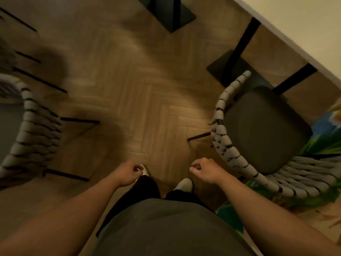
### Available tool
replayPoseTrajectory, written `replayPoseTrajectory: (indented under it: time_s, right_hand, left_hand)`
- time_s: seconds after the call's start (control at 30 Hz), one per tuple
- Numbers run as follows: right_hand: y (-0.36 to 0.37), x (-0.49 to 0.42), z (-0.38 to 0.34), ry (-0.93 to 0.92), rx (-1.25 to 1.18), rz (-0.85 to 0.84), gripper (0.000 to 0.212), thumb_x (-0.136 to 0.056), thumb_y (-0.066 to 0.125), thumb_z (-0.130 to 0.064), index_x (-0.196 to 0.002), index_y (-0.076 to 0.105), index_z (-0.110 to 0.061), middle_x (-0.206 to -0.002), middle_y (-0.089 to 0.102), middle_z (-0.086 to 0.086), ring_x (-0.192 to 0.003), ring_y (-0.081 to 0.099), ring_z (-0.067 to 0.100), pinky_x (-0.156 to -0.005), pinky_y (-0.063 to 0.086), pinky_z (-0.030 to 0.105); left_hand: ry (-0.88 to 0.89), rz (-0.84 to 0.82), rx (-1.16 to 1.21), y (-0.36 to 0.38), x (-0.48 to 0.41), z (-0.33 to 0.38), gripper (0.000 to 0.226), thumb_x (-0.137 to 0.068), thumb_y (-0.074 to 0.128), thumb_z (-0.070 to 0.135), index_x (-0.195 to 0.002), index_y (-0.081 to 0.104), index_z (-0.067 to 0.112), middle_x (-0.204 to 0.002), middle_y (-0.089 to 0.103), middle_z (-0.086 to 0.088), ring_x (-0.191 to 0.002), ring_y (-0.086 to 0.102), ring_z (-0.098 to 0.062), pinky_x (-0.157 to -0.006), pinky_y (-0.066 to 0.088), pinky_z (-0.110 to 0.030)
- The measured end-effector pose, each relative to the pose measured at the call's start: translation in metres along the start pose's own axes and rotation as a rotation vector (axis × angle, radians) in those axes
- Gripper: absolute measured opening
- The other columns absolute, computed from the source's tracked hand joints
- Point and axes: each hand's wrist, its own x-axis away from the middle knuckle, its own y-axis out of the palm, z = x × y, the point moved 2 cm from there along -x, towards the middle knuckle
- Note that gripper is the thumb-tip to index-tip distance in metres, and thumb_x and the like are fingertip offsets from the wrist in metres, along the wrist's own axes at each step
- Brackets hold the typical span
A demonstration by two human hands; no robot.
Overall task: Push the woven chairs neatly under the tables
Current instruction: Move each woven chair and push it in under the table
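A woven chair (265, 130) with a dark seat cushion and a grey rope back stands at the right, its front tucked partly under a pale table (302, 28). A second woven chair (36, 130) stands at the left edge, partly cut off. My left hand (129, 172) and my right hand (204, 169) hang low in front of me over the floor, fingers loosely curled with nothing in them. The right hand is a short way left of the right chair's rope back and apart from it.
Herringbone wood floor (140, 100) fills the middle between the chairs. A dark table base (171, 13) stands at the top centre, another (227, 65) under the right table. A colourful painted surface (321, 137) shows at the right edge. My shoes (184, 184) are below.
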Motion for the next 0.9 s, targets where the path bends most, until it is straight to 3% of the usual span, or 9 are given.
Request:
replayPoseTrajectory:
  time_s: [0.13,0.27,0.37,0.57,0.63,0.73,0.8,0.9]
  right_hand:
    - [0.004,-0.027,-0.056,-0.062,0.119,-0.002,0.043,-0.1,0.054,-0.04,-0.134,0.061,-0.016,-0.129,0.065,0.003,-0.119,0.059,0.019,-0.096,0.048,0.029]
    - [0.013,-0.055,-0.118,-0.11,0.191,-0.024,0.04,-0.099,0.056,-0.04,-0.129,0.065,-0.015,-0.12,0.069,0.003,-0.109,0.062,0.017,-0.088,0.049,0.028]
    - [0.021,-0.077,-0.166,-0.147,0.227,-0.049,0.041,-0.098,0.056,-0.042,-0.128,0.066,-0.016,-0.119,0.069,0.003,-0.107,0.062,0.017,-0.091,0.051,0.032]
    - [0.042,-0.117,-0.267,-0.234,0.275,-0.106,0.041,-0.1,0.054,-0.039,-0.131,0.063,-0.013,-0.119,0.067,0.005,-0.102,0.061,0.015,-0.083,0.045,0.026]
    - [0.047,-0.124,-0.3,-0.276,0.305,-0.127,0.039,-0.1,0.055,-0.037,-0.128,0.064,-0.012,-0.118,0.068,0.006,-0.105,0.062,0.017,-0.089,0.049,0.029]
    - [0.054,-0.142,-0.34,-0.32,0.368,-0.153,0.036,-0.099,0.057,-0.037,-0.124,0.068,-0.012,-0.112,0.071,0.006,-0.102,0.065,0.019,-0.09,0.051,0.033]
    - [0.057,-0.156,-0.363,-0.342,0.399,-0.187,0.034,-0.099,0.058,-0.035,-0.119,0.07,-0.011,-0.108,0.072,0.005,-0.099,0.066,0.019,-0.088,0.051,0.033]
    - [0.06,-0.178,-0.399,-0.381,0.464,-0.24,0.032,-0.099,0.058,-0.035,-0.116,0.072,-0.011,-0.11,0.071,0.005,-0.103,0.065,0.02,-0.093,0.051,0.035]
  left_hand:
    - [-0.079,0.076,0.173,-0.017,0.015,-0.063,0.028,-0.098,0.059,0.025,-0.124,0.066,0.017,-0.115,0.067,-0.002,-0.096,0.06,-0.013,-0.086,0.046,-0.024]
    - [-0.119,0.124,0.271,-0.042,0.026,-0.117,0.024,-0.098,0.059,0.027,-0.12,0.067,0.02,-0.117,0.066,-0.001,-0.101,0.062,-0.016,-0.092,0.05,-0.03]
    - [-0.155,0.165,0.324,-0.065,0.029,-0.156,0.024,-0.098,0.059,0.029,-0.119,0.068,0.021,-0.118,0.067,-0.002,-0.105,0.063,-0.018,-0.095,0.051,-0.032]
    - [-0.21,0.317,0.512,-0.106,0.044,-0.221,0.021,-0.098,0.058,0.031,-0.115,0.069,0.024,-0.115,0.067,0.002,-0.107,0.062,-0.017,-0.096,0.049,-0.032]
    - [-0.253,0.338,0.586,-0.107,0.052,-0.242,0.02,-0.098,0.059,0.03,-0.113,0.07,0.024,-0.115,0.067,0.002,-0.108,0.061,-0.016,-0.095,0.049,-0.031]
    - [-0.332,0.379,0.754,-0.103,0.058,-0.268,0.015,-0.098,0.059,0.025,-0.108,0.069,0.02,-0.113,0.069,-0.003,-0.098,0.066,-0.019,-0.087,0.052,-0.029]
    - [-0.384,0.403,0.866,-0.099,0.061,-0.279,0.013,-0.099,0.059,0.021,-0.108,0.067,0.017,-0.111,0.068,-0.005,-0.091,0.068,-0.019,-0.072,0.053,-0.022]
    - [-0.448,0.441,0.988,-0.096,0.062,-0.292,0.013,-0.1,0.056,0.019,-0.107,0.066,0.015,-0.111,0.067,-0.005,-0.084,0.066,-0.015,-0.049,0.042,-0.01]
